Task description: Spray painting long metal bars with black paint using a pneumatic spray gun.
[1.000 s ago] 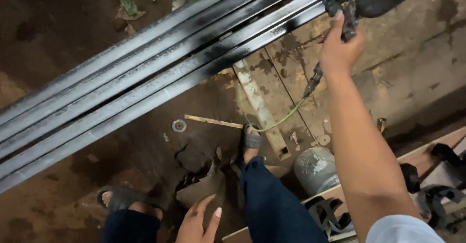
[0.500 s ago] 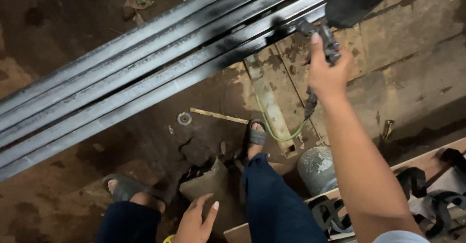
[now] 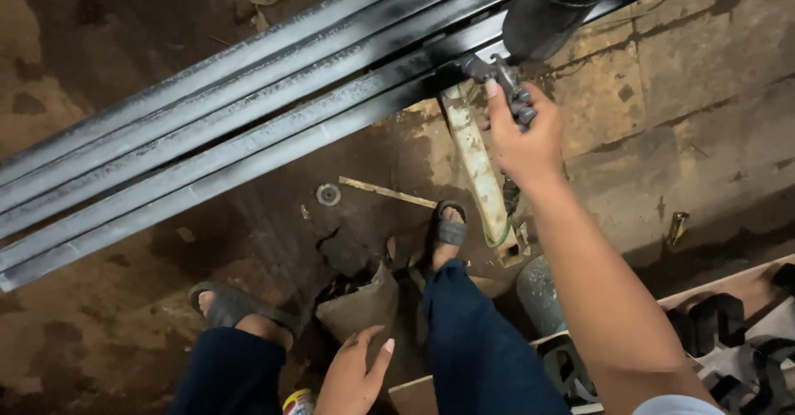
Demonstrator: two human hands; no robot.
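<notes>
Spray gun [image 3: 503, 84], grey metal, enclosed by the fingers of the right hand [image 3: 523, 133], its dark cup [image 3: 551, 9] rising just above the knuckles. Black-painted steel bars [image 3: 248, 125] run diagonally, beginning just beside the gun and extending far left of that hand. Left hand [image 3: 352, 373], empty and loosely open, hangs well below between the knees, above a grey bag [image 3: 360, 303].
</notes>
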